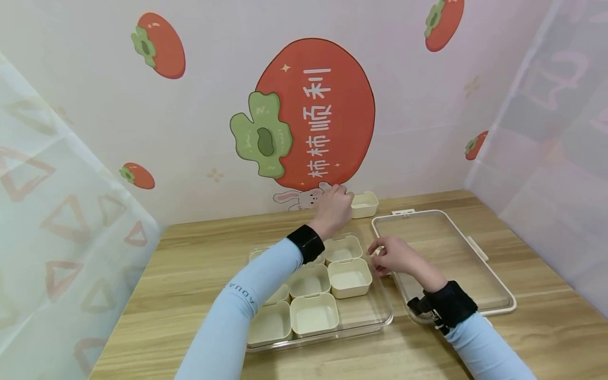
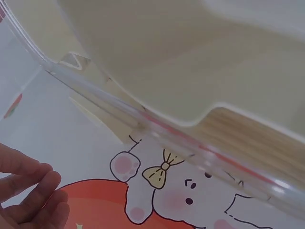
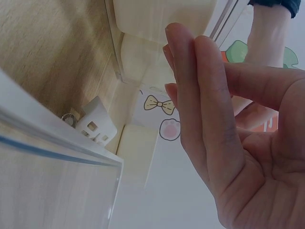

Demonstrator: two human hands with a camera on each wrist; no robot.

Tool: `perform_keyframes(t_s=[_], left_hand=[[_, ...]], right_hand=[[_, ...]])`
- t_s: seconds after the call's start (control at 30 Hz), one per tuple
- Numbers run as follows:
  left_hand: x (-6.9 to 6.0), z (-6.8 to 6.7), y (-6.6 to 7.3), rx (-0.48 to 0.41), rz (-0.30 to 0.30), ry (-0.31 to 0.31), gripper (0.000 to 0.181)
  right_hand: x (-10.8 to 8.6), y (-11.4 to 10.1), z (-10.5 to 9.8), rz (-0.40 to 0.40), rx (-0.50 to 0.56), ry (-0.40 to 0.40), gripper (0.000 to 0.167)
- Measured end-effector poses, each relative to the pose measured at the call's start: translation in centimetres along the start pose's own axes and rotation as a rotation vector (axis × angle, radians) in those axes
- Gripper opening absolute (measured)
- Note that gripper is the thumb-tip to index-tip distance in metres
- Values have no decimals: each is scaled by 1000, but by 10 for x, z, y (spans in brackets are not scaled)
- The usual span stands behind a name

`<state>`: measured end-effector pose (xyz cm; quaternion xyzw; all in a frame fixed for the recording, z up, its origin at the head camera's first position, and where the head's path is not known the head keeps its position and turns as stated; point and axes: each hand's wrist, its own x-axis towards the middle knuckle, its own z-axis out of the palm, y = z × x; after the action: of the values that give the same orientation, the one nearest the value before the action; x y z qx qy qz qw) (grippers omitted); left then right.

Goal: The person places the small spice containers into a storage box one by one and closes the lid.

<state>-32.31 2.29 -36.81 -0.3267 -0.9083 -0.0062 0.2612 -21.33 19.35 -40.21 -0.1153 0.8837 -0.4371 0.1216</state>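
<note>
Has several open-topped cream containers (image 1: 351, 279) set in rows inside a clear tray (image 1: 362, 312), with the tray's floor showing at the front right. Has a lone cream container (image 1: 364, 205) outside the tray, behind it and close to the patterned wall (image 1: 204, 105), partly covered by the left hand (image 1: 334, 208) in the head view. Reaches with that hand over the back of the tray to just beside the lone container; cannot tell from the head view whether touching it. Shows its fingers loosely bent in the left wrist view, tips near one another, gripping nothing there.

Holds the right hand (image 1: 394, 256) at the tray's right edge, between tray and lid (image 1: 446, 248), well apart from the left. Has its fingers nearly straight and side by side in the right wrist view, with nothing clasped and a white latch (image 3: 97, 124) apart from them, by the lid's rim.

Has tray and lid side by side on a wood-grain table (image 1: 199, 274). Wears light blue sleeves (image 1: 228, 316) and black wristbands (image 1: 306, 244). Faces a large orange persimmon (image 1: 351, 132) printed on the wall with white characters, above a small rabbit (image 1: 309, 198).
</note>
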Motion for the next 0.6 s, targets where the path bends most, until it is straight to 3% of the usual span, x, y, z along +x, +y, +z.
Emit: perform_keyframes(t_s=[0.3,0.6], left_hand=[[11,19,3,38,-16,-100,19],[19,34,6,130,-22,-269,21]], right_hand=[[1,-1,2,8,-2,8,24],[0,0,1,13,-7,10,22]])
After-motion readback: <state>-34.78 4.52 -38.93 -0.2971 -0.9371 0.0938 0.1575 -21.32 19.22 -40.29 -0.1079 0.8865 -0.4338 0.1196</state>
